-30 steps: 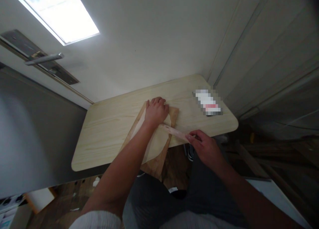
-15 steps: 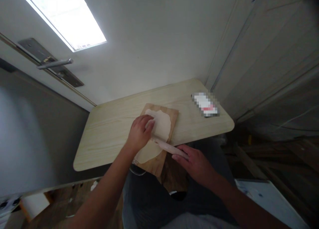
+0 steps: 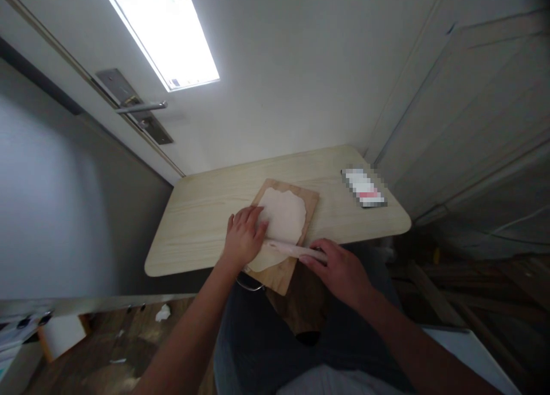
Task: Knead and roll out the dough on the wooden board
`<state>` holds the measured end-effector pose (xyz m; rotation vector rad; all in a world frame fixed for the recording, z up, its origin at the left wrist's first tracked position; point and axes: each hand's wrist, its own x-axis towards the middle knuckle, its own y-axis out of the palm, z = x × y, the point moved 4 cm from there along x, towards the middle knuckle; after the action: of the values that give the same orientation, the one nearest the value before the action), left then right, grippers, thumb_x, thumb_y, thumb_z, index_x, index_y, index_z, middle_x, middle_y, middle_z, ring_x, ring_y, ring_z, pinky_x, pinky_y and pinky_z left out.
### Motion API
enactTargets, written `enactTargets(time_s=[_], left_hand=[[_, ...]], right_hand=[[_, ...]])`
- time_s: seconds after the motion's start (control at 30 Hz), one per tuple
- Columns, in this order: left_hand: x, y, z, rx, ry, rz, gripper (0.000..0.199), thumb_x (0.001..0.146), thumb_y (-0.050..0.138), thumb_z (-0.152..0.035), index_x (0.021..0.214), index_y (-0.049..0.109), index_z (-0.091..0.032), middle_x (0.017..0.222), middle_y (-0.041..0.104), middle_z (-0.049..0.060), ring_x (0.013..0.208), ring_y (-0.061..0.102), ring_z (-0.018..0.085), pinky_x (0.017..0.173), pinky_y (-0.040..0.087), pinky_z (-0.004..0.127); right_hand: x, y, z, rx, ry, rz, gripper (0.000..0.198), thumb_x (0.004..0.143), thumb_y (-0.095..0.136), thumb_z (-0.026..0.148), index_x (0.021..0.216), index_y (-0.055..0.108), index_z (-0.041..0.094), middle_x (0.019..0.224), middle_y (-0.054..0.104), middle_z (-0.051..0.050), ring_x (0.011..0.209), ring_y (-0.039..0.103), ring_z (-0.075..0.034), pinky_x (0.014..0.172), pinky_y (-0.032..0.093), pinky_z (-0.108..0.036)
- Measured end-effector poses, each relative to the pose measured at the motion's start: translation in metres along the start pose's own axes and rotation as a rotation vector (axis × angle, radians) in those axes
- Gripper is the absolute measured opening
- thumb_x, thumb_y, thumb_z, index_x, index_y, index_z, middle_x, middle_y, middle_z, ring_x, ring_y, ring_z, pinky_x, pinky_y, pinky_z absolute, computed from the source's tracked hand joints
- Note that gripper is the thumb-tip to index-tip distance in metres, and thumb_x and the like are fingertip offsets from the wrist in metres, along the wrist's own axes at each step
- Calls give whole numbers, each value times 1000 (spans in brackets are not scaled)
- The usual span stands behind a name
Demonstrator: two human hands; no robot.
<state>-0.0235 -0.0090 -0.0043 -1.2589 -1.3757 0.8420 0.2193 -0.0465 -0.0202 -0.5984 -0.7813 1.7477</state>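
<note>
A wide, thin sheet of pale dough [image 3: 284, 214] with a wavy edge lies on a wooden board [image 3: 310, 199]. Across its near part runs a light rolling pin [image 3: 296, 250], with the dough showing on both sides of it. My right hand [image 3: 341, 269] is closed around the pin's right end, just off the board's edge. On the left, my left hand [image 3: 244, 234] rests palm down at the dough's edge, fingers and thumb apart. It hides the pin's left end, so whether it touches the pin is unclear.
The board sticks out over the near edge of a pale wooden table [image 3: 193, 212]. A phone with a blurred screen [image 3: 364, 188] lies at the table's right. Behind stands a white door with a metal handle [image 3: 144, 107]. A metal ring-shaped rim [image 3: 250, 286] shows under the board.
The whole view has shifted, the scene sitting further right. My left hand's fingers have spread and straightened on the dough. The rolling pin lies more level, still in my right hand.
</note>
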Motion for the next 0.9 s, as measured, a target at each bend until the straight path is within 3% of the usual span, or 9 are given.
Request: enactTargets(time_s=[0.17, 0.3, 0.4, 0.63, 0.77, 0.9], left_hand=[[0, 2, -4, 62, -45, 6, 43, 101, 34, -42, 138, 49, -27, 144, 54, 9, 135, 45, 28, 113, 33, 56], [-3, 4, -2, 71, -55, -14, 43, 101, 36, -41, 139, 48, -26, 146, 51, 10, 135, 45, 29, 111, 36, 55], [-9, 6, 1, 39, -72, -46, 43, 100, 39, -39, 137, 49, -20, 144, 53, 13, 133, 48, 28, 108, 40, 51], [-43, -2, -2, -102, -79, -158, 36, 98, 49, -40, 127, 57, -20, 136, 57, 12, 127, 51, 27, 108, 40, 47], [-71, -10, -6, -170, -14, -169, 32, 88, 65, -44, 113, 66, -23, 119, 64, 8, 114, 56, 26, 103, 43, 44], [-91, -14, -2, -161, -29, -168, 25, 89, 65, -39, 109, 68, -24, 110, 67, 7, 107, 57, 25, 96, 43, 45]], right_hand=[[4, -4, 23, -316, -94, -233, 39, 94, 51, 49, 115, 64, 19, 117, 66, -15, 113, 53, -34, 99, 35, -51], [14, 8, 45, -371, -184, -313, 42, 97, 47, 40, 133, 56, 20, 137, 58, -14, 132, 41, -34, 111, 18, -59], [29, 15, 46, -407, -184, -370, 43, 99, 46, 42, 134, 57, 20, 139, 58, -13, 134, 39, -34, 112, 14, -62], [63, 19, 37, -501, -197, -371, 50, 98, 42, 48, 135, 56, 17, 144, 53, -16, 137, 35, -37, 112, 10, -65], [68, 24, 43, -494, -222, -335, 49, 99, 41, 47, 135, 56, 19, 145, 52, -14, 137, 36, -36, 113, 11, -64], [70, 30, 56, -485, -254, -317, 51, 98, 42, 50, 135, 55, 18, 146, 51, -14, 138, 34, -35, 113, 10, -64]])
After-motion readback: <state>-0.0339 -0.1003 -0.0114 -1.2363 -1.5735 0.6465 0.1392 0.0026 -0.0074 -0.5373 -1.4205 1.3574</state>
